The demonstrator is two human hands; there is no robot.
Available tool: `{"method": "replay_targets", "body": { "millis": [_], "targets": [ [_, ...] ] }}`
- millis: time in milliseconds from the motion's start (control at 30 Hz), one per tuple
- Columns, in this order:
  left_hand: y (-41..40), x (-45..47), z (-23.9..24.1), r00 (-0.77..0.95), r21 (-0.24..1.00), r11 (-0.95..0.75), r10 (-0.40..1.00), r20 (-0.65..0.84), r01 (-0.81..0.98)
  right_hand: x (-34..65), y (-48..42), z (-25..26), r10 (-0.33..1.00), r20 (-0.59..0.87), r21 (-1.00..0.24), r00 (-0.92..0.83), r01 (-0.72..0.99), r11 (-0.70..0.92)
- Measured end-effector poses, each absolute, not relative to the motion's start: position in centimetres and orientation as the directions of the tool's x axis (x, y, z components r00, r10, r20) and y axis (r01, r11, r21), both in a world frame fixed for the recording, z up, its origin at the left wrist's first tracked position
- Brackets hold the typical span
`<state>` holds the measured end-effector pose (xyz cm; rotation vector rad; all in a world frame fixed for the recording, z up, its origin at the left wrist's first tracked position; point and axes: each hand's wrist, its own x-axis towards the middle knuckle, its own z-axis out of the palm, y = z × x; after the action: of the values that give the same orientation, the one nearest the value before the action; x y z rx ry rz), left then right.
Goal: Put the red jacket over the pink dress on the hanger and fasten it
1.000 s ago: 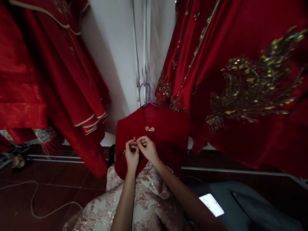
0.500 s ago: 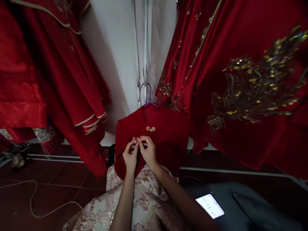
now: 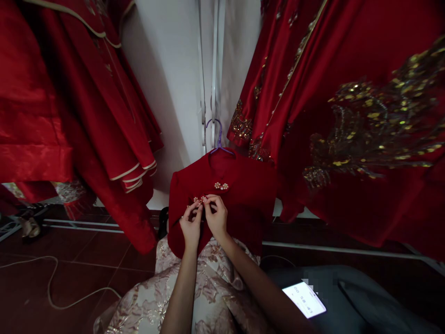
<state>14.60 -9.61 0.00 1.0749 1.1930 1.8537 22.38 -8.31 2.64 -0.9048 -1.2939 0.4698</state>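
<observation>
A red jacket hangs in front of me on a purple wire hanger. A pearl flower clasp lies across its upper front opening. Below that, my left hand and my right hand are close together, fingertips almost touching. Both pinch a second pearl clasp at the jacket's front edge. Fingers partly cover this clasp, so whether its two halves are joined cannot be seen. Under the jacket, patterned pinkish-white fabric is spread over my lap.
Red garments hang at the left, and a red gown with gold sequins at the right. White rack poles stand behind the jacket. A lit phone lies on grey fabric at the lower right. A pale cable crosses the tiled floor.
The whole view has shifted slightly, so things sit a little further right. Both hands stay at the lower clasp, with only small finger movement.
</observation>
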Motion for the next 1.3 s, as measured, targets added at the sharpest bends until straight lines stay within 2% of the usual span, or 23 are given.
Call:
{"method": "replay_targets", "body": {
  "millis": [200,433,833,1100,1300],
  "targets": [
    [-9.9,14.6,0.3,-0.437,0.930,-0.347,0.860,0.265,-0.119,22.4,-8.6,2.7,0.772,0.599,-0.800,0.212,0.192,0.568],
    [-10.0,14.5,0.4,-0.482,0.923,-0.383,0.817,0.317,-0.043,22.6,-8.7,2.2,0.778,0.609,-0.790,0.154,0.215,0.575],
    [-9.9,14.5,0.1,-0.485,0.939,-0.325,0.843,0.234,-0.113,22.7,-8.7,1.7,0.771,0.619,-0.781,0.150,0.220,0.584],
    [-9.7,14.5,-0.1,-0.511,0.924,-0.378,0.805,0.300,-0.054,22.7,-8.6,1.4,0.789,0.592,-0.803,0.166,0.209,0.558],
    [-9.5,14.3,-0.2,-0.445,0.928,-0.373,0.829,0.338,0.009,22.9,-8.1,1.6,0.823,0.546,-0.836,0.159,0.166,0.523]
  ]
}}
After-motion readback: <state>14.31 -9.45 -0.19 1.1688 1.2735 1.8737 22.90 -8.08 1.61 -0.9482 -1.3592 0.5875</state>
